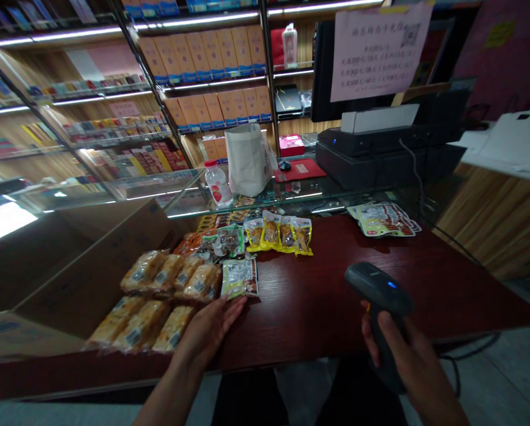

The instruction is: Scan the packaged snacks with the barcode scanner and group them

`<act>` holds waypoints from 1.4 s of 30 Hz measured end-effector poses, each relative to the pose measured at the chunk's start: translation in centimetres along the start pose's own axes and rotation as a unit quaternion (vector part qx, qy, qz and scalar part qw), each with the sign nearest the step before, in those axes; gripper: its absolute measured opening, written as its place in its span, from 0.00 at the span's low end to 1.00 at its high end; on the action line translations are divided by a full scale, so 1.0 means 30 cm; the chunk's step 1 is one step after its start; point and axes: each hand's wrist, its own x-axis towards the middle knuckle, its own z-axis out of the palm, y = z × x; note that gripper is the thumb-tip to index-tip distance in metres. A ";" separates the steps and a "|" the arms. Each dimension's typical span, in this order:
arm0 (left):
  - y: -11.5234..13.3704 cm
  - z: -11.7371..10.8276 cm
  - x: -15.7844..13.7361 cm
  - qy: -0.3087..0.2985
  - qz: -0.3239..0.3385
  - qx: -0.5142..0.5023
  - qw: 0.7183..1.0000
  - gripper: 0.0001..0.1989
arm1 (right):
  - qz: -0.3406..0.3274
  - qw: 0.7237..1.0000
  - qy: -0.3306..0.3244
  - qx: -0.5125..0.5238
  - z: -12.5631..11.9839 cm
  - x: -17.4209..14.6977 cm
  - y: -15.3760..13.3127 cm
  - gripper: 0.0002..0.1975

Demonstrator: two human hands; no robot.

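My right hand [407, 349] is wrapped round the handle of a dark barcode scanner [375, 287] with a blue light on its top; one finger lies by the orange trigger. On the left, my left hand [214, 325] has its fingers stretched out at the lower edge of a green-and-white snack packet [239, 278], which lies flat on the table. Wrapped bread packs [143, 325] sit in two rows beside that hand. Behind the packet are yellow-edged snack pouches [278, 232] and clear-and-green pouches [229, 241].
An open cardboard box [91, 260] stands at the left. A stack of snack packets [384, 220] lies at the right rear of the dark red table [309, 307]. On the glass counter are a bottle [218, 186], a white bag [247, 160] and a cash drawer [380, 157].
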 end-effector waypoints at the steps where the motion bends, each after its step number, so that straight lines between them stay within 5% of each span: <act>1: 0.001 0.000 -0.011 0.005 0.003 -0.006 1.000 0.07 | 0.001 1.000 -0.001 0.002 -0.003 0.003 0.004 0.26; 7: -0.065 -0.026 -0.090 0.074 0.047 -0.001 0.996 0.04 | 0.010 0.998 -0.001 0.063 -0.051 0.065 0.016 0.26; 9: -0.102 -0.002 -0.099 0.032 0.059 0.035 0.997 0.05 | 0.008 0.994 0.024 0.107 -0.080 0.111 0.012 0.26; 11: -0.130 0.071 -0.100 -0.079 0.067 0.095 0.990 0.10 | 0.000 0.987 0.048 0.153 -0.113 0.163 0.007 0.26; 15: -0.167 0.358 -0.075 -0.288 0.107 0.184 0.933 0.14 | -0.017 0.971 0.069 0.229 -0.178 0.258 0.006 0.27; 18: -0.205 0.626 -0.014 -0.378 0.082 0.193 0.902 0.09 | -0.023 0.961 0.098 0.256 -0.205 0.302 0.017 0.28; 23: -0.302 1.001 0.131 -0.312 0.081 0.199 0.926 0.10 | -0.027 0.950 0.126 0.284 -0.207 0.323 0.033 0.27; 27: -0.371 1.171 0.205 -0.248 0.085 0.221 0.939 0.18 | -0.034 0.955 0.130 0.266 -0.193 0.320 0.032 0.27; 32: -0.420 1.237 0.243 -0.218 0.069 0.237 0.944 0.19 | -0.035 0.958 0.131 0.254 -0.189 0.318 0.036 0.28; 42: -0.401 1.193 0.208 -0.278 0.036 0.167 0.945 0.15 | -0.048 0.958 0.125 0.252 -0.191 0.311 0.036 0.26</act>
